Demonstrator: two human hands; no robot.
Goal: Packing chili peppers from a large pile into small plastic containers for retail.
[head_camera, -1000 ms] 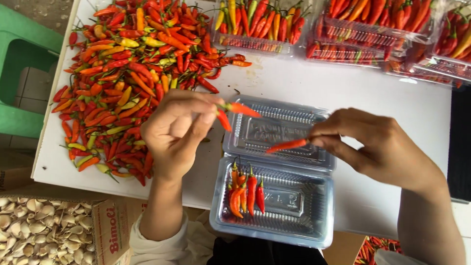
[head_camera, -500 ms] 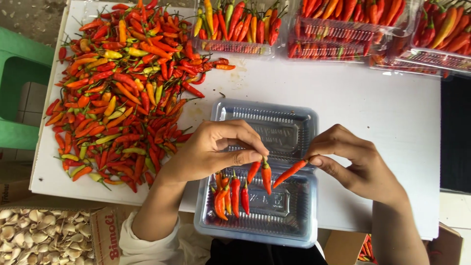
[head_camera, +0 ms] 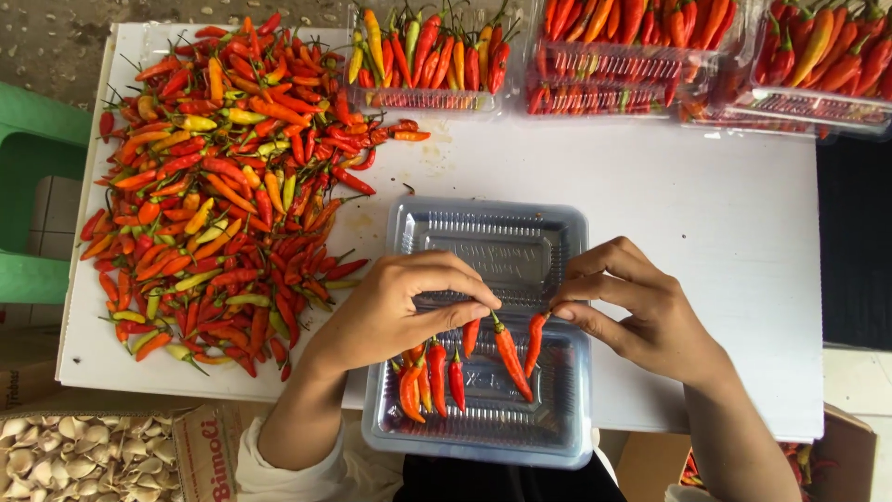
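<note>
- The left hand [head_camera: 400,311] is pinched nearly closed on the stem end of a red chili [head_camera: 471,336], just over the clear tray [head_camera: 483,437] at the table's [head_camera: 706,242] near edge.
- The right hand [head_camera: 641,311] has thumb and forefinger closed on the top of another red chili [head_camera: 535,342], its tip hanging into the same tray.
- Both grips are on thin stems; I judge either chili could snap off and fall crooked across the row [head_camera: 432,381] already laid.
- The tray overhangs the near edge, so a firm press might tip it.
- The hinged lid [head_camera: 488,244] stands open behind the hands and could flop forward.
- The loose chili pile [head_camera: 214,186] at the left edge lies near the forearm; a sweep could push some off.
</note>
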